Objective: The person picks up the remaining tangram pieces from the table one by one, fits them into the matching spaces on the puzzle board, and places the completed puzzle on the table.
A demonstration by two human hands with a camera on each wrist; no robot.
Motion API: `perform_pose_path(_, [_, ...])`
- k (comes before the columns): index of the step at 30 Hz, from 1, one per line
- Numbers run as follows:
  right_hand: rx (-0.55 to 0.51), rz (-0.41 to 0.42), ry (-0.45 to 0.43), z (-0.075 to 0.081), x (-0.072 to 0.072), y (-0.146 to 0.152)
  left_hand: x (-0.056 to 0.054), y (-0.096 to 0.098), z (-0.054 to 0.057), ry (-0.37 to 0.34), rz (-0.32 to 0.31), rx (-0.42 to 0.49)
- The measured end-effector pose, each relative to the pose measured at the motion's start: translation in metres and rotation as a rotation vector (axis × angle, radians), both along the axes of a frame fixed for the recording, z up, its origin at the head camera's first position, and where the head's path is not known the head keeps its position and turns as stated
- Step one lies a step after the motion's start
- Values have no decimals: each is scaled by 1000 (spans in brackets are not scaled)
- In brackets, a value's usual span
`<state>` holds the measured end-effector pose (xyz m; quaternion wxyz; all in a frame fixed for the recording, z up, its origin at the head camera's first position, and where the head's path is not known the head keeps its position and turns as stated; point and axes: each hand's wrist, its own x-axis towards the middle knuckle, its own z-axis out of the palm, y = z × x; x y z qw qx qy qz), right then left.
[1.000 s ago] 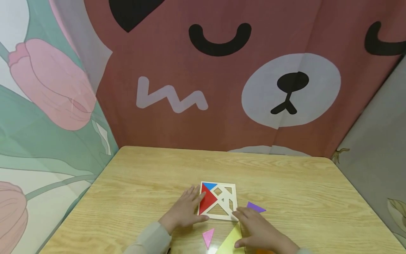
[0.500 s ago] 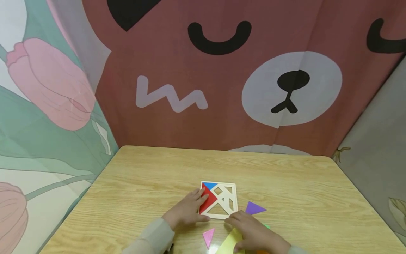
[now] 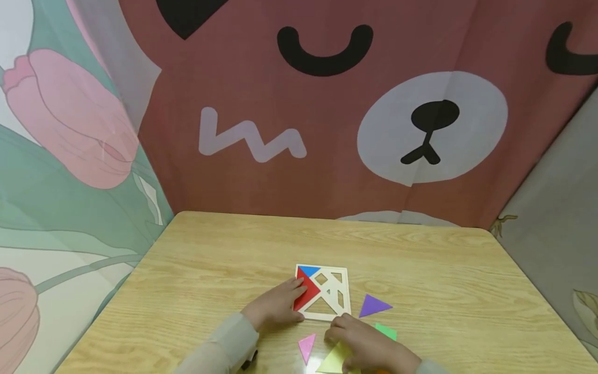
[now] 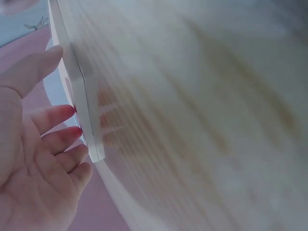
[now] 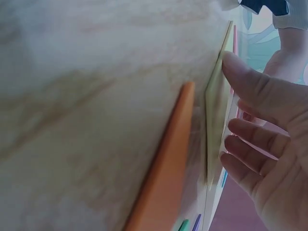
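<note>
A pale square tangram tray lies flat, with a red triangle and a blue triangle set in its left side. My left hand rests at the tray's left edge, its fingertips on the red triangle and its thumb by the near corner. Over a large yellow triangle on the table is my right hand. In the right wrist view its thumb touches the yellow triangle's edge, and its other fingers are loosely bent close to the piece. Part of the yellow triangle is hidden beneath that hand.
A pink triangle lies between the hands. Right of the tray are a purple triangle and a green piece partly behind the right hand. An orange piece lies near the right wrist. A bear-print cloth hangs behind the table.
My right hand has moved left and toward me over the yellow triangle, uncovering more of the purple and green pieces. My left hand has shifted slightly, staying on the tray.
</note>
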<state>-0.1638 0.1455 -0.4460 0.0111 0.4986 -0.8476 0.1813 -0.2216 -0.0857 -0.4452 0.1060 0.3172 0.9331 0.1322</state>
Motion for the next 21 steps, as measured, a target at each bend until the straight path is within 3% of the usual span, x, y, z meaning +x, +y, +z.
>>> perform_pose_path(10, [75, 17, -33, 5, 1, -6, -4, 4, 0, 21, -36, 0])
perform_pose_path(21, [157, -30, -4, 11, 4, -14, -5, 6, 0, -59, -1, 4])
